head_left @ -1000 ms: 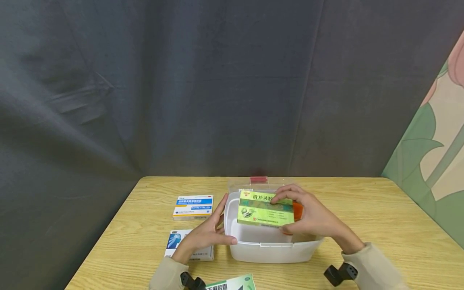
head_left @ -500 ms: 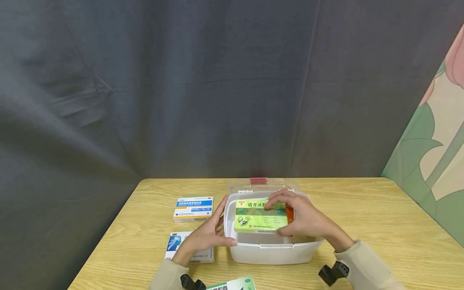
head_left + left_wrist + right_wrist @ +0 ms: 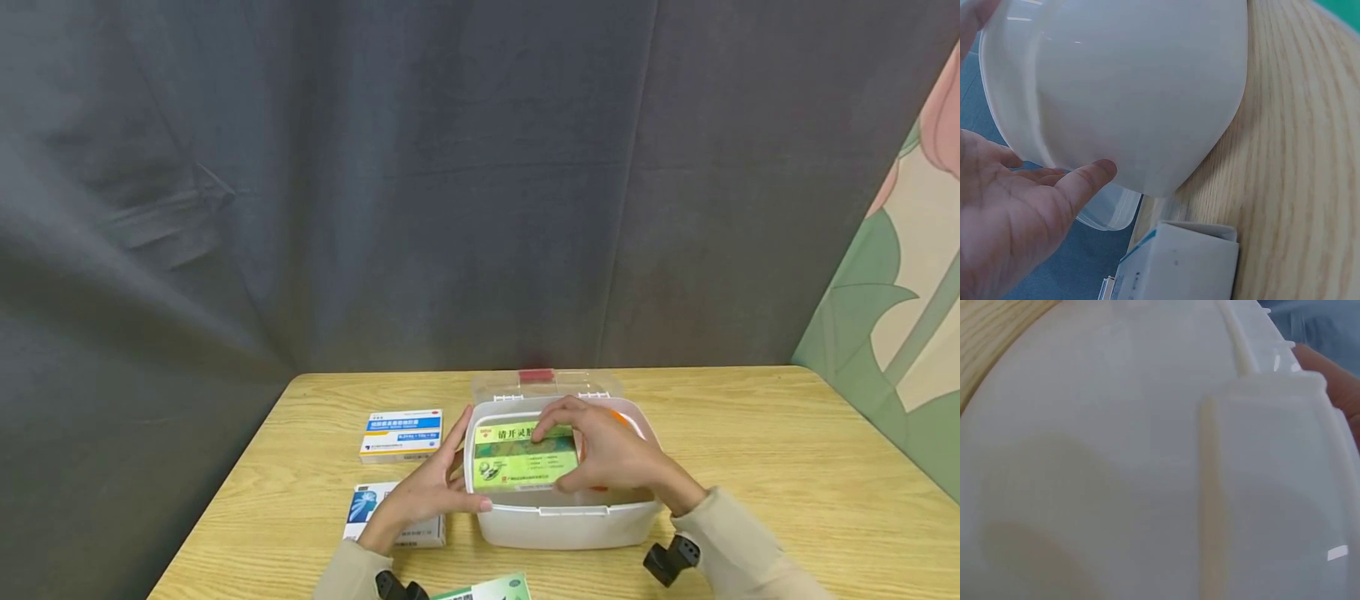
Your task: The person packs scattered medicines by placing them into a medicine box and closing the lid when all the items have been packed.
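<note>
In the head view, a white plastic storage box [image 3: 562, 527] stands on the table with its clear lid [image 3: 491, 385] folded back. My right hand [image 3: 611, 454] reaches into it and grips a yellow-green medicine box [image 3: 517, 471] by its right end, thumb in front and fingers over the top. This medicine box lies within the left half of the storage box. Spread along the storage box's left end, my left hand [image 3: 431, 492] rests its fairly straight fingers against the outer wall [image 3: 1141, 94]. The white wall [image 3: 1116, 456] hides the right fingers' grip in the right wrist view.
An orange item [image 3: 621, 418] shows inside the storage box, partly behind the right hand. Left of it lie a blue-and-white medicine box [image 3: 401, 436] and another white one [image 3: 425, 532] under the left hand. A green-and-white box [image 3: 498, 588] is at the near edge of view.
My right hand has moved left and lowered the yellow-green medicine box into the storage box, where it now sits below the rim. The left hand has stayed in place.
</note>
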Demonstrator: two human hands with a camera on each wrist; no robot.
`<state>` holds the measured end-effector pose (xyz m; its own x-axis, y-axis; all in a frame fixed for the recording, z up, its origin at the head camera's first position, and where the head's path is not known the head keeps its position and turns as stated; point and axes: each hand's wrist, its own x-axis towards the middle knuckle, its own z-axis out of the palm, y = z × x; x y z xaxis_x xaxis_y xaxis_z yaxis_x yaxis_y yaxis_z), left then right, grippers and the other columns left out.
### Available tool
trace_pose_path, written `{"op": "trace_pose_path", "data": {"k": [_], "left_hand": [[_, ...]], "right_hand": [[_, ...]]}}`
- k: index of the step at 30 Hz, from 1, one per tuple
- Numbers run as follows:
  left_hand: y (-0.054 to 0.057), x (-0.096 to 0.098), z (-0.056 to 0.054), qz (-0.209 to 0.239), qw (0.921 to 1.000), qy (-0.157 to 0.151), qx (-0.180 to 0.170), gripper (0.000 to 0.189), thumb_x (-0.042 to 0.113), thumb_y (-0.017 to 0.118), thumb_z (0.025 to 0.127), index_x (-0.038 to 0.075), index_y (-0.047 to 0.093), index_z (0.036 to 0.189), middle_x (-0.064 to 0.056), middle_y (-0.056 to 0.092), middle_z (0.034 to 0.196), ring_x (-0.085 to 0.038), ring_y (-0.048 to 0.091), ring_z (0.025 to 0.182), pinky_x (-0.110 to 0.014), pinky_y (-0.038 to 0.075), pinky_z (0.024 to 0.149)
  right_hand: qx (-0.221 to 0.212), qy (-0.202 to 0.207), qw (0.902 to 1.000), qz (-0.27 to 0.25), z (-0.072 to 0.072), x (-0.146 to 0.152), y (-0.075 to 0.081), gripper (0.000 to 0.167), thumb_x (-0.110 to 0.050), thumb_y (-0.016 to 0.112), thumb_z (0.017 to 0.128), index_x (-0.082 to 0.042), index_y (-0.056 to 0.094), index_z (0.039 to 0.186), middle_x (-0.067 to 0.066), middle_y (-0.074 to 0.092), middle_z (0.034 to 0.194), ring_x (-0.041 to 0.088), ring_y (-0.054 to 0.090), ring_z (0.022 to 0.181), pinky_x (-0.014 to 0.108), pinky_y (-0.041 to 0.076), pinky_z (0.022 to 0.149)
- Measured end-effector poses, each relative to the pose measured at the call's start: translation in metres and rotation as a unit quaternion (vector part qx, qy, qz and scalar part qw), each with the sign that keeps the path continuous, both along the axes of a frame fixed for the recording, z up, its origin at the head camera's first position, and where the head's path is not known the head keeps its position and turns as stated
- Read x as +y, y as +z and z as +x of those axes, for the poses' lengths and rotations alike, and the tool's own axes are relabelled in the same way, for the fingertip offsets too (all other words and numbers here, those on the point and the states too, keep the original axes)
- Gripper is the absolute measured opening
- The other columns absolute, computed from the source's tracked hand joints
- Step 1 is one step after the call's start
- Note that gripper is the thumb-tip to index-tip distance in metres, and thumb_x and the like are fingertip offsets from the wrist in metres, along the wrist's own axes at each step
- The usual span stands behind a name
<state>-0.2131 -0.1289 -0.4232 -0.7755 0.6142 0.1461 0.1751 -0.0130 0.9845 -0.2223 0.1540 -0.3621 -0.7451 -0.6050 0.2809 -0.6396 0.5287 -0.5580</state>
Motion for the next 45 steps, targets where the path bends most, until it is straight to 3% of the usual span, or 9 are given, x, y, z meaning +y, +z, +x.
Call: {"op": "trace_pose_path", "data": {"k": [9, 19, 30, 45], "left_hand": [[0.001, 0.000, 0.000, 0.006, 1.0000, -0.003, 0.002, 0.115, 0.016, 0.080, 0.081, 0.034, -0.005, 0.155, -0.004, -0.007, 0.161, -0.031, 0.018, 0.143, -0.037, 0.032, 0.109], [0.001, 0.001, -0.001, 0.009, 0.9999, -0.006, 0.010, 0.115, 0.017, 0.081, 0.081, 0.032, -0.006, 0.155, -0.006, -0.004, 0.161, -0.034, 0.020, 0.142, -0.038, 0.034, 0.107], [0.001, 0.002, -0.002, 0.004, 0.9999, -0.004, 0.009, 0.115, 0.020, 0.081, 0.080, 0.032, -0.005, 0.155, -0.005, -0.003, 0.161, -0.033, 0.019, 0.143, -0.042, 0.031, 0.109], [0.000, 0.000, 0.001, -0.001, 1.0000, 0.003, 0.003, 0.116, 0.022, 0.081, 0.080, 0.030, -0.007, 0.156, -0.003, -0.005, 0.161, -0.033, 0.018, 0.143, -0.046, 0.028, 0.110]], "right_hand": [[0.027, -0.004, 0.9988, 0.041, 0.000, -0.006, -0.001, 0.049, -0.008, 0.084, 0.055, -0.022, 0.068, 0.099, -0.007, 0.053, 0.113, 0.015, 0.051, 0.104, 0.033, 0.049, 0.087], [-0.003, 0.008, 0.9969, 0.078, 0.004, -0.014, 0.001, 0.040, -0.014, 0.086, 0.061, -0.022, 0.069, 0.096, -0.011, 0.053, 0.106, 0.012, 0.051, 0.095, 0.031, 0.049, 0.084], [0.014, 0.034, 0.9915, 0.125, -0.001, -0.019, -0.005, 0.038, -0.025, 0.089, 0.064, -0.018, 0.069, 0.095, -0.007, 0.056, 0.106, 0.013, 0.052, 0.094, 0.032, 0.048, 0.085], [-0.053, 0.040, 0.9842, 0.164, 0.002, -0.021, -0.010, 0.036, -0.012, 0.086, 0.068, -0.020, 0.065, 0.095, -0.004, 0.052, 0.098, 0.014, 0.048, 0.084, 0.031, 0.045, 0.078]]}}
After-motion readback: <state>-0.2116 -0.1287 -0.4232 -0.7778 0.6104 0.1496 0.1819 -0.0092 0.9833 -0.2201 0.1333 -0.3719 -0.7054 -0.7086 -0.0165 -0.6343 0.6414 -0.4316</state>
